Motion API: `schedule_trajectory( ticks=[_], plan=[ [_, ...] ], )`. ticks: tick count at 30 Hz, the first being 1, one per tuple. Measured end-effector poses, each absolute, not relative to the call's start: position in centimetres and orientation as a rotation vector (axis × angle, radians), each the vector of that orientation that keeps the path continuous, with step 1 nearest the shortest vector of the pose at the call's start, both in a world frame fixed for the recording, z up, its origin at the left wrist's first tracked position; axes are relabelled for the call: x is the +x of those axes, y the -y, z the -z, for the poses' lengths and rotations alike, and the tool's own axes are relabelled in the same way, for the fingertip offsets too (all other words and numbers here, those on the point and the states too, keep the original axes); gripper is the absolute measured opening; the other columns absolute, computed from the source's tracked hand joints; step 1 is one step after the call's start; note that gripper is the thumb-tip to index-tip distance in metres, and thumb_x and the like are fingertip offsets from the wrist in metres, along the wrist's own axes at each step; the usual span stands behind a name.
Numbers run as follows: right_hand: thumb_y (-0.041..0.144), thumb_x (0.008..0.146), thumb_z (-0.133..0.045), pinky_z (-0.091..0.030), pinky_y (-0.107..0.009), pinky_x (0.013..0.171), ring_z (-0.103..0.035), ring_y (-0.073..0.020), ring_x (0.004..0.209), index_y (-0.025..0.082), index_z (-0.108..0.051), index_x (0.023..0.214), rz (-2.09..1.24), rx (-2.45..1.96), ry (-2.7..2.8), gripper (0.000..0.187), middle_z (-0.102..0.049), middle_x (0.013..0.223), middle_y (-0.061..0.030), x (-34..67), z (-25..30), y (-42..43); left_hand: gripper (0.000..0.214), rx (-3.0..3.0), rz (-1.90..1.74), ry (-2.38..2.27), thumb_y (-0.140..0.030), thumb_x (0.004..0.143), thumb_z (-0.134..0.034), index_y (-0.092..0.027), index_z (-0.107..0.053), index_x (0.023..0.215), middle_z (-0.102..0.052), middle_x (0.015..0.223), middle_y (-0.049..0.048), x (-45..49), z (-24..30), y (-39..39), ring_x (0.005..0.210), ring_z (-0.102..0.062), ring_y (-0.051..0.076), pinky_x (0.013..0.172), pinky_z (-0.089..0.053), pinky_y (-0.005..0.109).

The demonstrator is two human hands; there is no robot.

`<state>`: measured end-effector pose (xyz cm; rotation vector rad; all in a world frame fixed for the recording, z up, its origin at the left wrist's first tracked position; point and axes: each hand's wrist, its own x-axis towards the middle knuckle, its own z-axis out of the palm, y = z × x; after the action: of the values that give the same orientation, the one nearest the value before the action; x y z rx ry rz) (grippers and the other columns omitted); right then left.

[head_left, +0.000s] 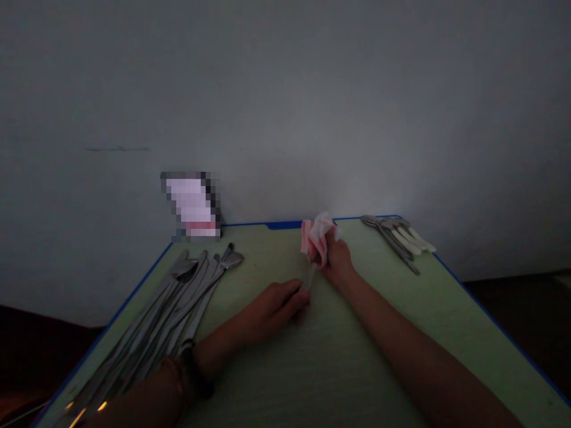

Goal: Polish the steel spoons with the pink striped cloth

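Observation:
My left hand (280, 302) is closed on the near end of a slim, flat utensil handle (308, 276). A pink and white cloth (316, 241) is bunched in my right hand (338, 258) and wraps the utensil's far end. The cloth hides that end, so I cannot tell whether it is a spoon, a fork or a knife. Both hands are over the middle of the pale green table (357, 351). Beside my left forearm lies a pile of long-handled metal utensils (172, 303), some with spoon-like bowls.
At the far right corner lies a smaller group of metal cutlery (392, 235), some with white handles. A blurred-out device with a bright screen (191, 205) leans on the wall (285, 107) at the back left. Blue edging (285, 225) runs around the table.

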<state>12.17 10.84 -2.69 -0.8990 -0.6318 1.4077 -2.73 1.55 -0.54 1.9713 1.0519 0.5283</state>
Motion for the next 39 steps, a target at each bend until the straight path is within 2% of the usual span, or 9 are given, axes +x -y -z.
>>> schedule_trajectory(
  ticks=[3,7,9,14,18,28,36,39],
  plan=[
    [0.060,0.063,-0.064,-0.037,-0.020,0.046,-0.048,-0.0087,0.050,0.016,-0.055,0.072,-1.421,-0.926,0.653,0.046,-0.057,0.059,0.0013,12.3,2.6,-10.6,0.038,1.931,-0.565,-1.038,-0.040,0.095,-0.028,-0.017,-0.052,0.076,-0.058,0.068,-0.0005,-2.4,0.6,-1.6,0.063,-0.054,0.011,0.065,-0.042,0.022],
    [0.052,0.064,-0.068,-0.040,-0.021,0.049,-0.050,-0.0092,0.052,0.016,-0.057,0.072,-1.498,-0.879,0.737,0.038,-0.059,0.060,0.0011,12.2,3.0,-10.7,0.028,1.823,-0.613,-1.059,-0.035,0.093,-0.034,-0.017,-0.052,0.084,-0.060,0.067,-0.0009,-2.3,0.7,-1.9,0.061,-0.054,0.011,0.061,-0.043,0.023],
    [0.050,0.064,-0.069,-0.041,-0.021,0.050,-0.052,-0.0101,0.054,0.016,-0.058,0.074,-1.536,-0.837,0.761,0.036,-0.061,0.062,0.0006,12.1,3.3,-10.9,0.028,1.782,-0.630,-1.093,-0.033,0.092,-0.034,-0.016,-0.052,0.080,-0.058,0.064,-0.0016,-2.4,0.9,-2.2,0.059,-0.053,0.011,0.059,-0.042,0.022],
    [0.053,0.070,-0.064,-0.048,-0.022,0.061,-0.060,-0.0122,0.073,0.019,-0.059,0.093,-1.443,-0.714,0.724,0.041,-0.067,0.085,-0.0018,11.9,4.0,-11.6,0.037,1.749,-0.631,-1.157,-0.034,0.092,-0.031,-0.017,-0.048,0.065,-0.051,0.053,-0.0038,-2.7,1.2,-2.4,0.049,-0.046,0.009,0.054,-0.038,0.022],
    [0.046,0.069,-0.067,-0.050,-0.025,0.070,-0.061,-0.0136,0.082,0.017,-0.060,0.094,-1.365,-0.706,0.611,0.039,-0.067,0.095,-0.0044,12.0,4.0,-11.9,0.035,1.818,-0.582,-1.114,-0.031,0.091,-0.034,-0.017,-0.048,0.062,-0.050,0.052,-0.0041,-2.8,0.8,-2.2,0.050,-0.046,0.009,0.056,-0.037,0.021],
    [0.042,0.066,-0.070,-0.048,-0.024,0.056,-0.059,-0.0121,0.060,0.018,-0.060,0.088,-1.486,-0.774,0.711,0.033,-0.065,0.069,0.0011,12.4,3.7,-11.5,0.040,1.756,-0.614,-1.070,-0.033,0.093,-0.031,-0.017,-0.048,0.061,-0.050,0.053,-0.0035,-2.8,1.3,-2.2,0.051,-0.045,0.009,0.055,-0.037,0.022],
    [0.030,0.060,-0.075,-0.049,-0.022,0.058,-0.057,-0.0093,0.059,0.015,-0.059,0.079,-1.557,-0.719,0.639,0.029,-0.064,0.069,0.0023,12.7,3.7,-11.9,0.040,1.657,-0.700,-1.113,-0.040,0.094,-0.028,-0.017,-0.048,0.067,-0.051,0.054,-0.0039,-2.8,1.7,-2.5,0.047,-0.044,0.009,0.051,-0.036,0.022],
    [0.033,0.062,-0.074,-0.046,-0.020,0.054,-0.057,-0.0091,0.057,0.016,-0.058,0.080,-1.553,-0.711,0.614,0.029,-0.064,0.067,0.0031,12.5,3.2,-11.6,0.041,1.691,-0.661,-1.133,-0.039,0.094,-0.028,-0.017,-0.048,0.065,-0.051,0.053,-0.0037,-2.8,1.4,-2.5,0.047,-0.044,0.009,0.052,-0.036,0.022]
  ],
)
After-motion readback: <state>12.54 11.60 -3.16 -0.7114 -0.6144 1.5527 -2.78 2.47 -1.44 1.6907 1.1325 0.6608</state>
